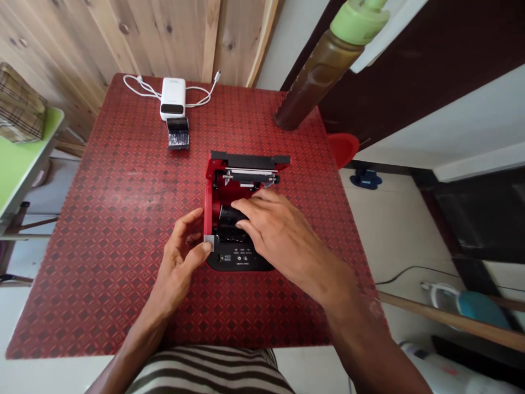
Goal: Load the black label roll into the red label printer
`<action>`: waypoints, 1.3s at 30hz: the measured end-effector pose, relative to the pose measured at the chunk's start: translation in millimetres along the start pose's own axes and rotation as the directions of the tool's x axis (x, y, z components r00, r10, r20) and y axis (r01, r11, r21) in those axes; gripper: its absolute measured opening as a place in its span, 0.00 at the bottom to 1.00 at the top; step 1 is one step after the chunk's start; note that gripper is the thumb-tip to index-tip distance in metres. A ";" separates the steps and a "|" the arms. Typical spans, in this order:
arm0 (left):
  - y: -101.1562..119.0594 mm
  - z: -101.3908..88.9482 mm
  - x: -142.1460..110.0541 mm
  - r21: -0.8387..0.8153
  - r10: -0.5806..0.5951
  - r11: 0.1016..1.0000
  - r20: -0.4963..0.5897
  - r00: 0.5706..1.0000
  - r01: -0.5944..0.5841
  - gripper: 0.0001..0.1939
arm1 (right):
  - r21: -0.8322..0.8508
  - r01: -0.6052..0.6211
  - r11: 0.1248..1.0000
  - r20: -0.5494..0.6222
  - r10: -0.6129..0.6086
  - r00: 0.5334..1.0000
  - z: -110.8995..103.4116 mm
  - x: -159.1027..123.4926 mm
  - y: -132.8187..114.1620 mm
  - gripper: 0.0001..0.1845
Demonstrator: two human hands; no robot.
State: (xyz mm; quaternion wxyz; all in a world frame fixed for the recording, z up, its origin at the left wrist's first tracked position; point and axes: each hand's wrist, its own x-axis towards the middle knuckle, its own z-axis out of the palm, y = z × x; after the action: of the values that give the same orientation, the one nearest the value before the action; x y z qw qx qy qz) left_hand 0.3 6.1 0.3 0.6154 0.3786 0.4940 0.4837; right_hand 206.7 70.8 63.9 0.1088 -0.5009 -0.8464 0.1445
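A red and black label printer [208, 202] sits on the table with its lid raised, and its front panel carries small buttons and printed labels. At its left side is my left hand [182, 251], thumb on the grey front corner and fingers against the red wall. My right hand [279, 224] reaches down into the printer from the right. Between its thumb and fingers is a shiny black roll [227, 215], lying in the printer's bay. The right end of the roll is hidden under my fingers.
Behind the printer on the patterned red table [123, 219] are a white power bank [173, 96] with a white cable [200, 102] and a small black roll [178, 134]. A tall brown bottle with a green cap [318, 79] stands back right. A red stool [343, 150] shows beyond the edge.
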 end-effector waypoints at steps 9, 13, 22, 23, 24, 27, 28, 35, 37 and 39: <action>-0.7 0.8 0.2 -0.014 -0.006 1.000 0.008 1.000 0.006 0.29 | -0.045 -0.023 0.999 -0.022 0.022 1.000 13.6 6.4 7.2 0.11; -1.2 1.0 0.7 -0.007 -0.001 1.000 0.000 1.000 0.001 0.29 | -0.072 -0.027 0.997 0.027 0.029 0.999 18.2 13.7 12.2 0.08; 0.1 1.1 1.0 -0.020 -0.014 1.000 0.002 1.000 0.014 0.30 | -0.026 -0.037 0.999 0.032 0.038 0.999 8.6 11.1 7.9 0.11; 0.3 1.1 0.9 -0.019 -0.014 1.000 0.003 1.000 0.014 0.30 | 0.021 -0.018 1.000 0.015 0.018 1.000 3.9 6.5 9.2 0.12; 0.4 1.0 0.7 -0.018 -0.013 1.000 0.006 1.000 0.013 0.30 | 0.077 0.012 0.997 -0.001 -0.011 1.000 -1.0 1.7 11.1 0.13; 0.5 1.0 0.2 -0.012 -0.009 1.000 0.005 1.000 0.009 0.30 | 0.214 0.120 0.969 -0.030 -0.116 0.993 -13.0 -9.7 18.5 0.14; 0.4 1.1 0.2 -0.008 -0.008 1.000 0.000 1.000 0.008 0.30 | 0.230 0.142 0.963 -0.027 -0.140 0.990 -15.2 -11.6 20.2 0.14; -1.0 0.8 1.5 -0.007 0.005 1.000 0.009 1.000 -0.005 0.30 | 0.253 0.142 0.957 0.170 -0.188 0.967 -16.4 -4.2 11.2 0.13; -1.1 0.4 1.5 -0.002 0.008 1.000 0.013 1.000 -0.008 0.29 | 0.287 0.146 0.947 0.196 -0.207 0.959 -17.5 -2.9 8.7 0.14; -1.0 0.3 1.5 0.001 0.007 1.000 0.011 1.000 -0.007 0.29 | 0.324 0.161 0.932 0.180 -0.228 0.957 -18.1 -3.2 9.3 0.14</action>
State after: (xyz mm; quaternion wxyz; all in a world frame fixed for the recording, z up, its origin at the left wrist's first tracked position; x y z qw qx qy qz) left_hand 0.9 7.4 -0.9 0.6164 0.3831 0.4895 0.4835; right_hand 221.7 74.6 77.4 0.1069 -0.3728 -0.8661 0.3154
